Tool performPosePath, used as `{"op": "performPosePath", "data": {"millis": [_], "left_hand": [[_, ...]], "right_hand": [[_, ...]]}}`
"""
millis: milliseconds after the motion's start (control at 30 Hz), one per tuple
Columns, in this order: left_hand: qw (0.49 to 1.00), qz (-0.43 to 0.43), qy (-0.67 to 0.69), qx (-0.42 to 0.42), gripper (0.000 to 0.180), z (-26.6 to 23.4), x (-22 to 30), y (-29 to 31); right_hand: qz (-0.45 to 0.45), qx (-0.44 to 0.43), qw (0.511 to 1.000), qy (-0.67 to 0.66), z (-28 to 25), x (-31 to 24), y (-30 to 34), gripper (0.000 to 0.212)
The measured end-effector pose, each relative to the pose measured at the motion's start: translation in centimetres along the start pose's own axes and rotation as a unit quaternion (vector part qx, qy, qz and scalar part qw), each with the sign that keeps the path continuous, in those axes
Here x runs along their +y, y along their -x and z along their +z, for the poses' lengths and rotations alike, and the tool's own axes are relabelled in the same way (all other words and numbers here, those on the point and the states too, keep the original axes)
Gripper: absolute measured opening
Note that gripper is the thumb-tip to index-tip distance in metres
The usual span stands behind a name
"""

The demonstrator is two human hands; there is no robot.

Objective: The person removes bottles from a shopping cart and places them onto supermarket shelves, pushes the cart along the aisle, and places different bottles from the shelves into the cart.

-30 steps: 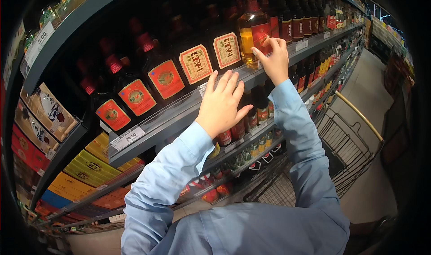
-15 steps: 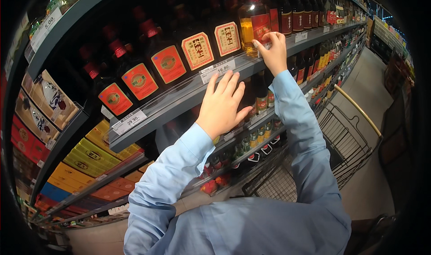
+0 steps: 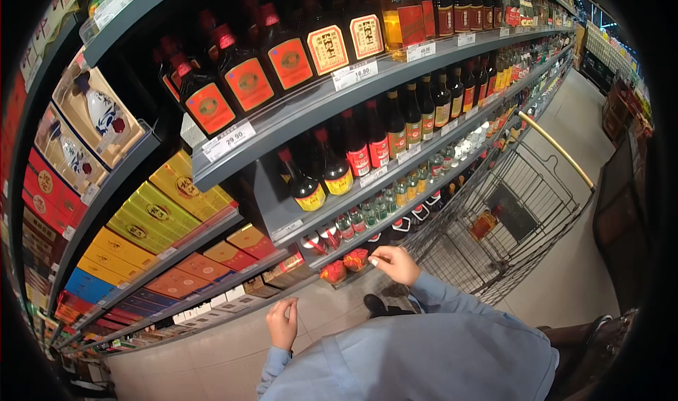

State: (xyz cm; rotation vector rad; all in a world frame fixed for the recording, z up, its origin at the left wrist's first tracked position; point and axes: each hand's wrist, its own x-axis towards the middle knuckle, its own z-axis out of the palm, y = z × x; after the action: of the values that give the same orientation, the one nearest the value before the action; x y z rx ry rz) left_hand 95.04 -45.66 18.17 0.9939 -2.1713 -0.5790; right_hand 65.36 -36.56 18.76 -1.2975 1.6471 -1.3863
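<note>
At a shop shelf [image 3: 296, 115] of bottles [image 3: 247, 82] with printed orange and cream labels [image 3: 326, 50], both hands [image 3: 282, 325] hang half-curled and empty.

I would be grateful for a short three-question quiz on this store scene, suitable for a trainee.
1. Which of the person's hands is nearer the cart?
2. True or false: the left hand is holding a bottle.
3. Fill in the missing word: the large amber bottle on the upper shelf has a ____ label.

Key:
1. The right hand.
2. False; no bottle shows in the left hand.
3. Red.
</note>
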Motion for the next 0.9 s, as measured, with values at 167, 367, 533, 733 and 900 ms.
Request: {"op": "performPosePath", "data": {"millis": [167, 367, 533, 733, 900], "left_hand": [[0.998, -0.041, 0.044, -0.019, 0.007, 2.1, 2.4, 7.6], [0.993, 0.035, 0.101, -0.057, 0.008, 3.3, 6.5, 8.1], [0.988, 0.025, 0.125, -0.087, 0.009, 4.0, 8.3, 10.6], [0.979, -0.028, 0.143, -0.143, 0.008, 7.4, 10.8, 12.6], [0.969, -0.014, 0.158, -0.187, 0.009, 12.6, 14.0, 10.6]], "right_hand": [[-0.084, -0.107, 0.984, 0.111, 3.8, -0.5, 5.7, 0.023], [-0.109, -0.190, 0.964, 0.150, 6.9, -1.6, 11.4, 0.019], [-0.068, -0.253, 0.958, 0.114, 4.6, -0.8, 15.9, 0.019], [-0.051, -0.206, 0.970, 0.120, -1.0, 0.7, 17.6, 0.014], [-0.064, -0.182, 0.968, 0.160, -7.0, 2.5, 18.0, 0.013]]}}
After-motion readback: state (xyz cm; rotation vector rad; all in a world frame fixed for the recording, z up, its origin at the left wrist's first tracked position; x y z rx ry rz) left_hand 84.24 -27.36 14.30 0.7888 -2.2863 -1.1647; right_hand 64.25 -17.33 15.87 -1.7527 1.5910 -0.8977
